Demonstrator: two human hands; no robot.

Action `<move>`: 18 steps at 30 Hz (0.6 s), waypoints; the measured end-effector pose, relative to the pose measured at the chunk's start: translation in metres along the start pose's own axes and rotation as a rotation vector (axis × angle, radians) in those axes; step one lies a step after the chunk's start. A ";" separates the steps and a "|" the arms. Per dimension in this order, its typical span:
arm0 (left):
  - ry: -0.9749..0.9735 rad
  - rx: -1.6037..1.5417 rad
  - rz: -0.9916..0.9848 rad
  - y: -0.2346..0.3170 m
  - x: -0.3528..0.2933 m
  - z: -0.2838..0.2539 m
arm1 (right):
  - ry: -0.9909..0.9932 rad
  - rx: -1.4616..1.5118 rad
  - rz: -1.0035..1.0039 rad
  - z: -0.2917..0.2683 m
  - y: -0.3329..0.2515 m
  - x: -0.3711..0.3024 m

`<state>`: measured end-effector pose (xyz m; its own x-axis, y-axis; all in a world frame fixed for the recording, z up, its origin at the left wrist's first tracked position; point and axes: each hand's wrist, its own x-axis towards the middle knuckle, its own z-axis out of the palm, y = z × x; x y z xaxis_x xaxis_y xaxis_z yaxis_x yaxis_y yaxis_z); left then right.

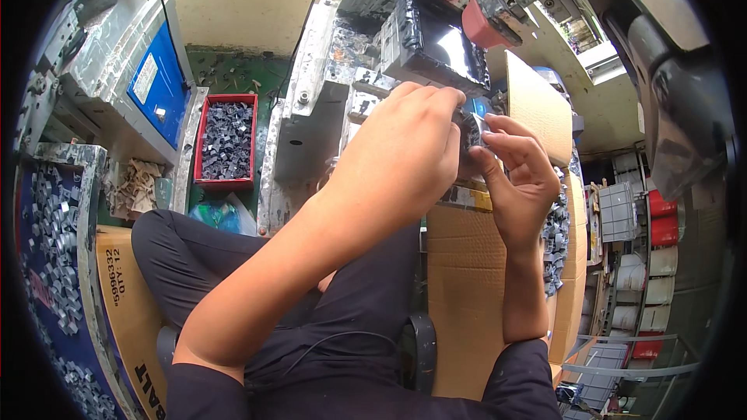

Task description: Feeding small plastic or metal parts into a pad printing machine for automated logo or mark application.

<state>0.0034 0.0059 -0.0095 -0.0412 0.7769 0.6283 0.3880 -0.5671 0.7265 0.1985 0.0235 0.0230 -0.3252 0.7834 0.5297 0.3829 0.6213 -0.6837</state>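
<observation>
Pinching a small dark piece [470, 131] between thumb and fingertips, the right hand [520, 175] works beside the bent left hand [408, 144], whose grip I cannot tell, near a black-smeared metal machine [395, 43], handling seemingly unfinished.

The person wears a dark, plain-looking shirt [342, 400]. Its left sleeve [206, 393] and right sleeve [520, 373] stop around the elbows, leaving the forearms, left hand [408, 148] and right hand [520, 175] bare. The trousers [210, 253] are dark too, with soft creases, and a thin dark cord [342, 334] curves across the lap.
</observation>
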 end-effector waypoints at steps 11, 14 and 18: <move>-0.072 -0.027 0.028 -0.006 0.005 -0.010 | -0.040 -0.038 0.023 0.002 0.002 0.009; -0.125 0.022 0.055 -0.007 0.007 -0.014 | -0.142 -0.343 -0.097 -0.005 -0.005 0.009; -0.240 0.029 0.029 -0.009 0.016 -0.019 | -0.182 -0.386 -0.055 -0.008 -0.013 0.001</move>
<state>-0.0181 0.0185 -0.0010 0.1894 0.8052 0.5620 0.4126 -0.5846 0.6985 0.2001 0.0161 0.0360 -0.4879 0.7545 0.4390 0.6455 0.6504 -0.4004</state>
